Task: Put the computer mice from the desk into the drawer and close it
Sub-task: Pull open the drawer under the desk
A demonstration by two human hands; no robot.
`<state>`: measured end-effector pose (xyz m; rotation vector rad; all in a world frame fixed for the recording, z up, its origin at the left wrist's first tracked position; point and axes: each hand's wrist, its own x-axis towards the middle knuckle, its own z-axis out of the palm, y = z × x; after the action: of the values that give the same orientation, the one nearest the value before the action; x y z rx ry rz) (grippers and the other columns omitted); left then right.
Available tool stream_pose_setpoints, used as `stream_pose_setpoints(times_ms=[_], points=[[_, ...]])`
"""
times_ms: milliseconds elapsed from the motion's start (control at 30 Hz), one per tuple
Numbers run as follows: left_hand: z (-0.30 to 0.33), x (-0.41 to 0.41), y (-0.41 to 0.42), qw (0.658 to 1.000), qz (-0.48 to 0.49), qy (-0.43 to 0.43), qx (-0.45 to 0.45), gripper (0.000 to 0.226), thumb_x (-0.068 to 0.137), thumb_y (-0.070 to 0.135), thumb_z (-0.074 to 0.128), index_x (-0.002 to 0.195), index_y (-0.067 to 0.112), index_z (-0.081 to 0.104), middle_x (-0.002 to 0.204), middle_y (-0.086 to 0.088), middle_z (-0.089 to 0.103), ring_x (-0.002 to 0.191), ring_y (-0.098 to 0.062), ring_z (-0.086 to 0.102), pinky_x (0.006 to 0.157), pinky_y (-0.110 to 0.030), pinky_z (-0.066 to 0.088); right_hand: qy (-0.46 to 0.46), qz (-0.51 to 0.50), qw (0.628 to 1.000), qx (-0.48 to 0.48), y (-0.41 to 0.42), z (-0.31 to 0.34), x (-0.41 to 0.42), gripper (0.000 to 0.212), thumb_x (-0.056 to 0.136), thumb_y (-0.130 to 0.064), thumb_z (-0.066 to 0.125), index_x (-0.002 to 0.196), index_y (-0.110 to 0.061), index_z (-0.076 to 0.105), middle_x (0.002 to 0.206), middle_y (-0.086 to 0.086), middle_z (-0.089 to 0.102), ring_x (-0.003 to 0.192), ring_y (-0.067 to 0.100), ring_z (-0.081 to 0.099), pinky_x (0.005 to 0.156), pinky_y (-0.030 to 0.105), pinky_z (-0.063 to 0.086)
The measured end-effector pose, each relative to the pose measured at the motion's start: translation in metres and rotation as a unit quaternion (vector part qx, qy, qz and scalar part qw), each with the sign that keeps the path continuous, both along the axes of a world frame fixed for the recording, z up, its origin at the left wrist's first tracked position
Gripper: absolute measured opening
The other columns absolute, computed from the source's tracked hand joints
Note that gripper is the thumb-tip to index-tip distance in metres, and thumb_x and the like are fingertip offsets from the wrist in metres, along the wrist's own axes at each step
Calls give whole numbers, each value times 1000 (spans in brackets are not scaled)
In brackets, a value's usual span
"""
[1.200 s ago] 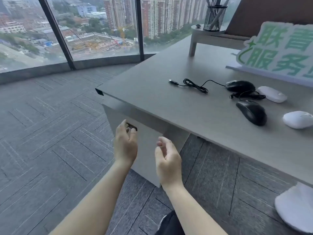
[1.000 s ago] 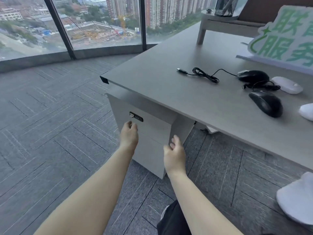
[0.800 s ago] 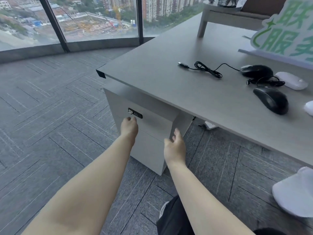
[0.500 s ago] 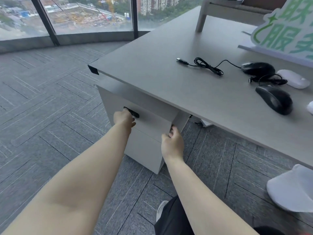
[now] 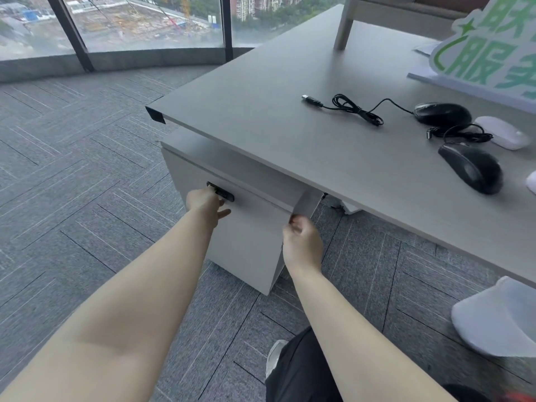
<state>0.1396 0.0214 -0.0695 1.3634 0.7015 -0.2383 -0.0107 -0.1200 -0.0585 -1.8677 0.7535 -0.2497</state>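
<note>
Under the grey desk (image 5: 290,134) stands a white drawer unit (image 5: 249,239), its drawers looking closed. My left hand (image 5: 204,204) curls its fingers on the black handle (image 5: 224,194) of the top drawer. My right hand (image 5: 301,239) is curled around the right edge of that drawer front. On the desk to the right lie a black wired mouse (image 5: 442,113), a second black mouse (image 5: 471,166), a white mouse (image 5: 503,136), and part of another white mouse (image 5: 532,182) at the frame edge. A black USB cable (image 5: 353,108) trails left from them.
A green-and-white sign (image 5: 493,53) stands at the back right of the desk, with a raised shelf (image 5: 377,13) behind it. A white rounded object (image 5: 493,320) sits low at the right. Grey carpet and a glass window wall lie to the left.
Both hands have moved forward from in front of the unit onto the top drawer: the left to the black handle, the right to the front's right edge. The view has tilted down.
</note>
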Motion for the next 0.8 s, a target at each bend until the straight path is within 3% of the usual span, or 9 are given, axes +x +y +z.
stream_pose_setpoints(times_ms=[100,267,367,800], points=[[-1,-13,10,1000,3,-1,5,22,97,9,41,112,6,57,105,-11,56,89,-28,65,56,-44,58,-18,18,999,-20,3,0,-11,15,94,-20,58,103,-12,67,91,-8,64,79,5,57,68,15,46],[-5,-50,44,1000,17,-14,12,35,99,15,44,131,2,50,122,-15,55,93,-28,64,50,-40,54,-13,79,996,-25,12,-4,-41,15,87,-31,68,92,-17,71,87,-9,71,83,10,65,75,26,50],[-6,-74,66,999,29,-17,20,36,99,16,46,130,-1,49,129,-18,55,96,-27,64,51,-40,55,-7,143,989,-23,21,-2,-62,14,87,-32,70,90,-19,71,84,-11,71,81,5,65,67,15,46],[-3,-163,140,997,75,-17,25,24,99,13,44,121,4,51,118,-16,58,97,-30,64,54,-40,55,-1,306,952,7,67,1,-124,15,81,-33,77,86,-19,74,77,-9,73,70,4,64,59,10,48]])
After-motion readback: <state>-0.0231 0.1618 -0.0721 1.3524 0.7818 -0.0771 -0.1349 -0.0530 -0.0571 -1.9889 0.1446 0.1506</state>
